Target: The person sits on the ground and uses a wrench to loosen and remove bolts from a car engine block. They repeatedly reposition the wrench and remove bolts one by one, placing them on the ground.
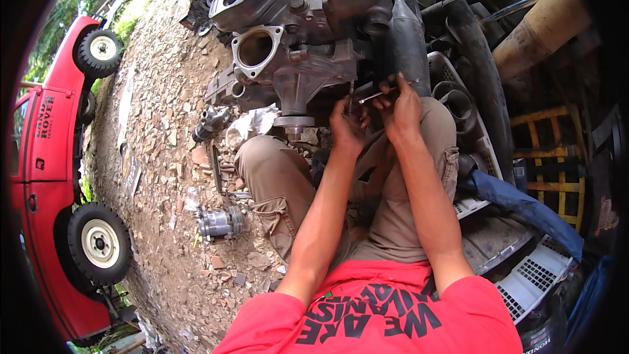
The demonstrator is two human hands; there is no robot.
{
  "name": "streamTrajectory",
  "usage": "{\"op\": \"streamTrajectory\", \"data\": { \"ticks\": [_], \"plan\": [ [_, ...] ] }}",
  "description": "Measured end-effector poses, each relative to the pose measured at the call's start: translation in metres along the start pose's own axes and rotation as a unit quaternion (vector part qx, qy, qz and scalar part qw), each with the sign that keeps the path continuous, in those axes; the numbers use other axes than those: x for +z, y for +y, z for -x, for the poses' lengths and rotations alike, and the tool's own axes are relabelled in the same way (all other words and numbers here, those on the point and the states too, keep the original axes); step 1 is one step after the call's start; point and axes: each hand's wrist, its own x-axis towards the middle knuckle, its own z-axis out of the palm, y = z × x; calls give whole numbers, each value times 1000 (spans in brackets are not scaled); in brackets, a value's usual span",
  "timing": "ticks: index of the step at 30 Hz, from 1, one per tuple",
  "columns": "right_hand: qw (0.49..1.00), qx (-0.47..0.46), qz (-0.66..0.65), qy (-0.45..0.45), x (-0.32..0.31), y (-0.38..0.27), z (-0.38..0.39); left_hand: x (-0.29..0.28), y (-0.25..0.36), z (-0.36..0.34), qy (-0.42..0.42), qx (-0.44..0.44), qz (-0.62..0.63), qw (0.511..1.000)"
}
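A large grey engine block [308, 59] stands on the ground in front of me, with a round open port in a three-cornered flange [257, 51] on its left part. Just below its lower right side, my left hand [348, 123] is closed, its fingers curled by a thin dark upright piece; what they grip is hidden. My right hand [402, 110], beside my right knee, is closed on a slim shiny metal tool [371, 98] that points left toward my left hand. The tool's exact kind does not show.
Small metal engine parts [220, 223] lie on the stony ground at left, near a plastic bag [262, 118]. A dark cylinder [407, 46], pipes [475, 59] and a white crate [481, 137] crowd the right. A red vehicle [52, 177] stands far left.
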Motion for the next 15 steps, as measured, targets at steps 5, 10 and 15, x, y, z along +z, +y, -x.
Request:
{"op": "streamTrajectory", "data": {
  "ticks": [5,10,15],
  "plan": [
    [1000,10,-19,-12,-1,-2,0,0,-5,14,24,-15,-12,1000],
    [1000,21,-2,-8,-1,-3,-2,-8,4,34,39,-23,-24,999],
    [983,45,177,-32,4,-15,6,-33,27,53,13,-19,-77,997]
  ]
}}
